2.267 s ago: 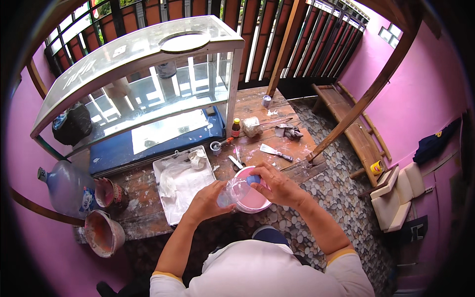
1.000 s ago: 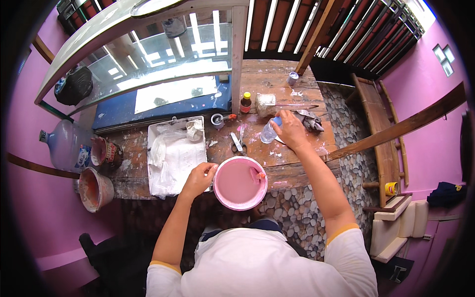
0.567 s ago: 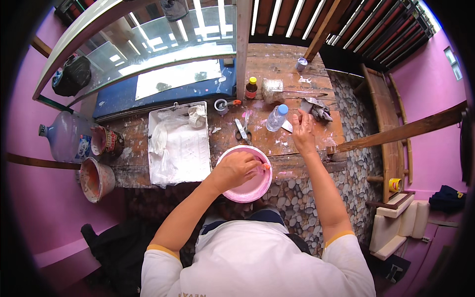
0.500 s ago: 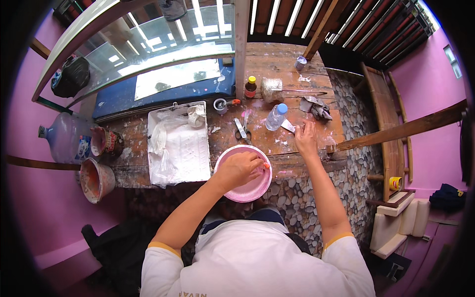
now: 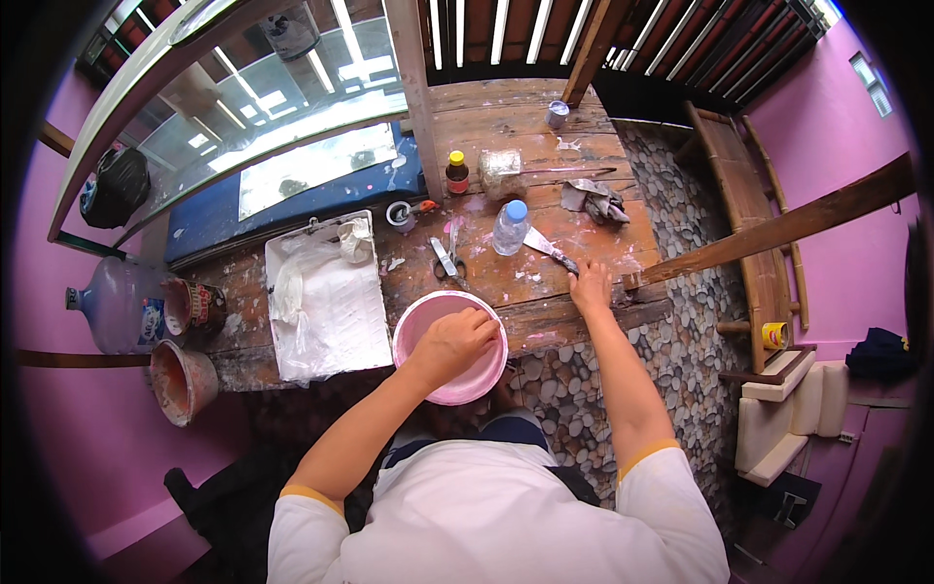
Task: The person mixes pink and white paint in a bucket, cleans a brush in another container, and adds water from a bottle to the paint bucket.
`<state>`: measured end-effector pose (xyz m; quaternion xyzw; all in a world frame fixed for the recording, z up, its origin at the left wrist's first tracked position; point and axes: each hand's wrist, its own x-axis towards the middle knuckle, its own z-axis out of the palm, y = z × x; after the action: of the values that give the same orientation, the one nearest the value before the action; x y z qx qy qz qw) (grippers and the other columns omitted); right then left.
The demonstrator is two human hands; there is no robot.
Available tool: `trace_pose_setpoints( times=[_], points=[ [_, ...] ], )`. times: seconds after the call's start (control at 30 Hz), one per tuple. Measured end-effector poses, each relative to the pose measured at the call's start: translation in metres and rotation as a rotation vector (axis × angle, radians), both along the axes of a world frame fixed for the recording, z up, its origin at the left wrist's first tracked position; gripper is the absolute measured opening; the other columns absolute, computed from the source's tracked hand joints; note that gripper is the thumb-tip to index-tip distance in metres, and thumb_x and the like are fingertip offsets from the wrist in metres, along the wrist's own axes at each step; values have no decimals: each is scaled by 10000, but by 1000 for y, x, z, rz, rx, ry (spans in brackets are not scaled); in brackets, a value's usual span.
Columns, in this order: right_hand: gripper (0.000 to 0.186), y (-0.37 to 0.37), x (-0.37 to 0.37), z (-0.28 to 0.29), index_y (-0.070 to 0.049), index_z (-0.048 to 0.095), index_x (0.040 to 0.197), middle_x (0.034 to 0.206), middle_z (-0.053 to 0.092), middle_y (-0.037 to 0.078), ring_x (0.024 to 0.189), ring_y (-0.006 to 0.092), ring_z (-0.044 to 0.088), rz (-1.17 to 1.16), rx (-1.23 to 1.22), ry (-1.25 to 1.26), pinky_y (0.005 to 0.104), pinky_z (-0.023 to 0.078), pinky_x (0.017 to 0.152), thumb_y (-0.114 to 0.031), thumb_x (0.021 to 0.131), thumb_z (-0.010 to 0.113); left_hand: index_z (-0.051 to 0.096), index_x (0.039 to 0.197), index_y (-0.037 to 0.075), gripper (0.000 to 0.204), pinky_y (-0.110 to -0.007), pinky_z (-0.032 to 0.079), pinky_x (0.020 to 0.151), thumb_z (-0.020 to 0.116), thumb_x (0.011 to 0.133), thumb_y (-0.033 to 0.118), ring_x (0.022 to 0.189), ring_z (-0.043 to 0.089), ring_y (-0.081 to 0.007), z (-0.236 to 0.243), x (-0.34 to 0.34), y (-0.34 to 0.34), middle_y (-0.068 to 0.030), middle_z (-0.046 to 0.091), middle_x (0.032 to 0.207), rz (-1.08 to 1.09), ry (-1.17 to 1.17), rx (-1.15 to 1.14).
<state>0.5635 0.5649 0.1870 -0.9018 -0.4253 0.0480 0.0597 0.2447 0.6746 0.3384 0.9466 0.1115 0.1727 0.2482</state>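
Note:
My left hand (image 5: pixel 452 343) reaches over a pink-lined round tub (image 5: pixel 420 365) with a white rim, at the table's front edge. Its fingers are curled together near the right rim; what they hold, if anything, is hidden. On the table to the right, my right hand (image 5: pixel 591 286) has its fingertips closed on the handle end of a putty knife (image 5: pixel 551 250). The blade points away to the left, beside a clear plastic bottle (image 5: pixel 508 234) with a blue cap. Scissors (image 5: pixel 448 259) lie beyond the tub.
A white tray (image 5: pixel 326 336) with crumpled plastic is left of the tub. Farther back stand a yellow-capped bottle (image 5: pixel 456 173), a small cup (image 5: pixel 400 216) and a block-like container (image 5: pixel 501 167). A grey rag (image 5: pixel 595 200) lies right. A wooden beam (image 5: pixel 778 234) crosses at right.
The view has shifted, so things sit farther left. More of the putty knife's dark handle shows beyond my right fingers. An orange bit by my left fingertips is no longer visible.

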Motion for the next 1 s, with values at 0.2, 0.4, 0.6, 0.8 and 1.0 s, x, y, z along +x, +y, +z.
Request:
trace_pose_setpoints(
  times=[0.2,0.4,0.6,0.8,1.0],
  points=[
    [401,10,4,-4,-92,653,1192,1247,605,130,1226,344,538,-19,-56,-69,535,415,1059,-239,852,806,694,966,93,232,-416,525,912,829,813,203,1051,657,-279,13,-18,26,-72,673,1095,63,-61,140],
    [413,9,11,-4,-87,643,1200,1247,600,137,1250,349,530,15,-52,-40,529,407,1062,-213,843,808,683,964,73,236,-428,518,968,822,827,205,1130,653,-300,13,-28,38,-109,673,1205,100,-80,175],
    [438,9,11,-12,-30,608,1229,1303,572,163,1274,360,514,65,-130,-163,539,395,1073,-197,862,779,675,974,53,230,-407,552,896,791,850,208,1066,675,-288,2,-32,52,-117,699,1148,116,-60,155],
    [463,-4,-1,-3,-21,598,1245,1268,597,184,1266,381,522,29,-56,2,544,393,1076,-222,862,762,656,1025,50,243,-399,565,791,761,882,216,954,674,-275,1,-42,65,-98,676,992,171,95,55],
    [450,-44,-2,8,-47,642,1231,1222,616,224,1165,424,590,14,136,356,525,475,1011,-231,842,774,686,1080,60,250,-382,585,790,765,895,209,961,682,-256,-3,-39,67,-77,674,1010,171,44,19]
  ],
)
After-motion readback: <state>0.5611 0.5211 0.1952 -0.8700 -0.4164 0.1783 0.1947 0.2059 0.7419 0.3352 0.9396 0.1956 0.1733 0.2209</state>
